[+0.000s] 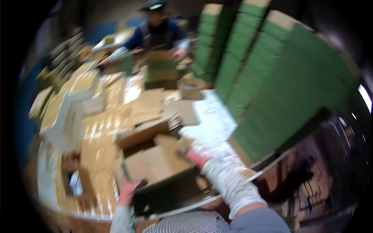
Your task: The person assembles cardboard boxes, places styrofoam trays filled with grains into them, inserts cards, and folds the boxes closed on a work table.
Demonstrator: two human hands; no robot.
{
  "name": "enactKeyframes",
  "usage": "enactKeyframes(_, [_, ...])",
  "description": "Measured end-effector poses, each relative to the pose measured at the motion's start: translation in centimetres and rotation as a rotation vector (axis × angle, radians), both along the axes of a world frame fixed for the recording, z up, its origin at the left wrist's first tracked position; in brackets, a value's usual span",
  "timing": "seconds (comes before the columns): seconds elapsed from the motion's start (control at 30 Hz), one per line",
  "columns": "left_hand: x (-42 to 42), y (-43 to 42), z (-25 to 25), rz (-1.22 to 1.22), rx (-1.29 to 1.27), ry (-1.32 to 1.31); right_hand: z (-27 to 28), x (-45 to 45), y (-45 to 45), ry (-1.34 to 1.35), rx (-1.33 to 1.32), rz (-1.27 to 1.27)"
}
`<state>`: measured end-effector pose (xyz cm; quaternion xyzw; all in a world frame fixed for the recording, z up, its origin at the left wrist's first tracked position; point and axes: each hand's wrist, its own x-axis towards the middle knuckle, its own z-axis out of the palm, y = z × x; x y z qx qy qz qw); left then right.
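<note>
The left hand spreads its thumb and fingers at the near left corner of an open carton; the right hand is at its right side. Blur hides whether either set of fingers grips, so I cannot tell. The carton sits at the table's near edge, green outside, with brown cardboard panels showing in its opening. Leftward, a small open box contains a whitish item. Beyond, a little brown box has unclear contents. Green boxes stand stacked at right.
</note>
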<state>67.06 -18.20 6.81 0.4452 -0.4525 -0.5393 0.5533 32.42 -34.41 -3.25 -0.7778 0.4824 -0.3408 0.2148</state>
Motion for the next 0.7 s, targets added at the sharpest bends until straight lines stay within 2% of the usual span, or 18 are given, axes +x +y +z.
enactKeyframes(0.03, [1.6,-0.7,-3.4,-0.031,-0.070,0.028,5.4,1.0,4.8,-0.085,0.162,0.009])
enactKeyframes(0.07, [2.3,-0.8,-2.3,-0.130,0.048,0.121,12.2,2.5,10.0,-0.169,0.318,0.002])
enactKeyframes(0.1, [1.4,-0.9,-0.7,-0.174,-0.024,-0.021,10.6,1.6,12.3,-0.322,0.400,0.101])
enactKeyframes(0.13, [0.0,-1.3,0.3,-0.189,-0.098,-0.158,11.6,-0.2,14.4,-0.313,0.455,0.162])
enactKeyframes(0.17, [-2.5,-2.2,1.8,-0.237,-0.081,-0.139,17.0,-1.5,17.0,-0.507,0.540,0.136])
enactKeyframes(0.2, [-5.0,-2.5,3.8,-0.275,-0.060,-0.123,21.9,-2.3,18.8,-0.606,0.496,0.063])
enactKeyframes(0.23, [-7.8,-3.0,6.2,-0.309,-0.031,-0.114,23.6,-4.7,19.2,-0.455,0.241,-0.089])
enactKeyframes(0.27, [-12.1,-3.9,10.2,-0.304,-0.077,0.104,25.5,-7.7,19.5,-0.443,0.254,-0.222])
enactKeyframes(0.3, [-14.7,-7.1,11.4,-0.389,-0.209,0.069,33.4,-8.1,21.2,-0.423,0.022,-0.293])
enactKeyframes(0.33, [-17.7,-8.6,17.6,-0.500,-0.189,-0.007,37.6,-10.6,21.5,-0.481,-0.053,-0.271])
enactKeyframes(0.37, [-21.4,-11.7,21.0,-0.515,-0.397,0.096,42.6,-12.1,22.8,-0.790,-0.112,-0.227])
enactKeyframes(0.4, [-25.3,-14.4,25.8,-0.596,-0.534,0.286,47.9,-14.2,23.8,-0.837,-0.228,-0.184])
enactKeyframes(0.47, [-33.0,-20.0,35.3,-0.867,-0.766,0.700,56.7,-19.1,24.5,-0.793,-0.436,-0.083])
enactKeyframes(0.53, [-41.4,-22.8,44.5,-0.801,-0.992,0.898,64.7,-24.3,23.6,-0.741,-0.565,-0.015])
enactKeyframes(0.57, [-43.6,-19.4,47.4,-0.555,-0.948,0.724,67.8,-26.8,22.9,-0.720,-0.602,-0.017])
enactKeyframes(0.6, [-46.5,-22.5,48.8,-0.588,-0.851,0.636,70.3,-29.1,21.7,-0.708,-0.619,-0.051])
enactKeyframes(0.7, [-52.3,-30.4,48.6,-0.567,-0.876,0.237,73.5,-34.4,18.0,-0.600,-0.562,-0.255])
